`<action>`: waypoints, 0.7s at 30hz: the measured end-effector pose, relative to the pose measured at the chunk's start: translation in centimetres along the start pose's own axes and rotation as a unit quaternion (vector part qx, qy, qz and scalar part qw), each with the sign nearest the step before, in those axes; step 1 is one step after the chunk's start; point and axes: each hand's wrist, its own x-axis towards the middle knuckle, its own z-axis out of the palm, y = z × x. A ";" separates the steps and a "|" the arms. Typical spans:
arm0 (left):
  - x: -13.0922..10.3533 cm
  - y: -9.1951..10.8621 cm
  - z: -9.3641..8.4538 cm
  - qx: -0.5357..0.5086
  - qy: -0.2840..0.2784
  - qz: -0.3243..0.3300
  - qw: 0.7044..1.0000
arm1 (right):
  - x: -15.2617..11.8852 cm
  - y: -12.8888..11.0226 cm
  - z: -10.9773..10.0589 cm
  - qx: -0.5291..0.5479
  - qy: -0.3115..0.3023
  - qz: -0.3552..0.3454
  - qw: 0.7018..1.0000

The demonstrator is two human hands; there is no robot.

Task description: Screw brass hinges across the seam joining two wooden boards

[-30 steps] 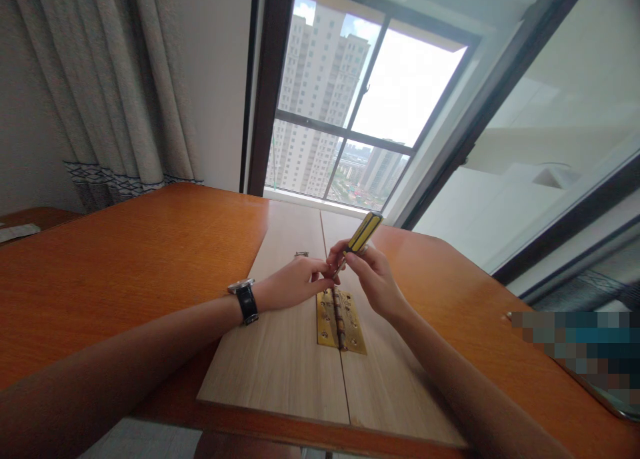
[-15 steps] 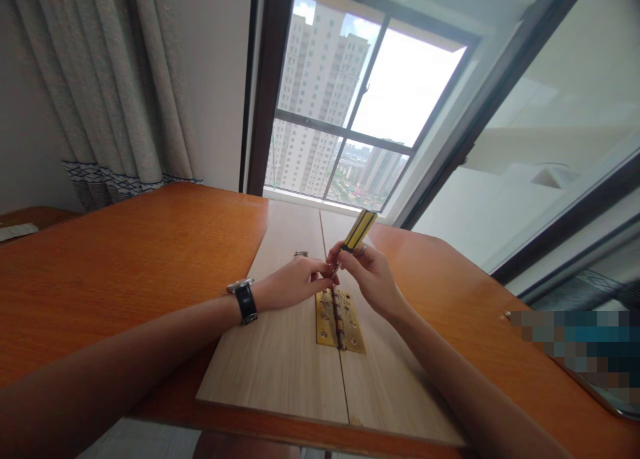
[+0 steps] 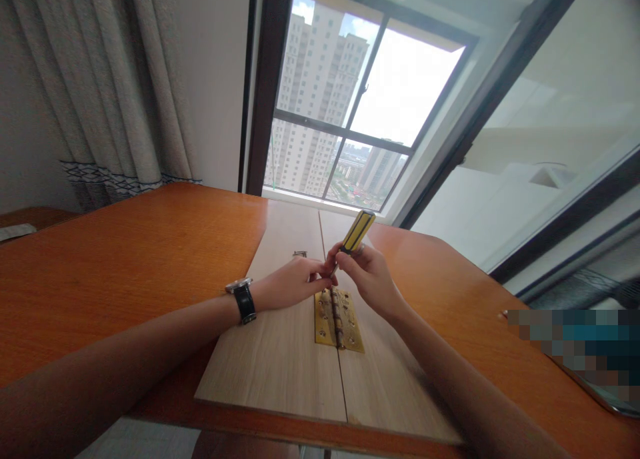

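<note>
A screwdriver [image 3: 359, 231] with a yellow and black handle is gripped in my right hand [image 3: 373, 272], handle tilted up and away, shaft pointing down toward my left fingers. My left hand [image 3: 295, 282] is closed in a pinch by the screwdriver's tip; what lies between its fingertips is too small to make out. Just below both hands a brass hinge [image 3: 340, 319] lies across the seam of two pale wooden boards [image 3: 270, 372], one leaf on each. Screw holes show in its leaves, and its far end is partly hidden by my fingers.
Small metal pieces [image 3: 300, 254], possibly screws, lie on the left board beyond my left hand. The boards rest on an orange-brown wooden table [image 3: 150, 266]. A window [image 3: 345, 139] stands behind it, with a grey curtain [image 3: 115, 79] at left. A blurred-out object [image 3: 590, 346] sits at far right.
Almost nothing differs. Both hands and the screwdriver keep their places over the far end of the hinge; the whole view has shifted very slightly.
</note>
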 end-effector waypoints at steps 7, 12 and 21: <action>0.0 0.0 0.1 0.014 0.003 0.004 1.000 | -0.1 -0.2 0.0 -0.035 -0.006 -0.017 0.999; 0.0 0.1 0.1 0.021 -0.002 -0.006 1.000 | -0.1 -0.4 0.1 -0.044 -0.019 -0.022 0.999; 0.0 0.0 0.2 0.013 -0.002 -0.001 1.000 | -0.2 -0.4 0.1 -0.053 -0.026 -0.021 0.998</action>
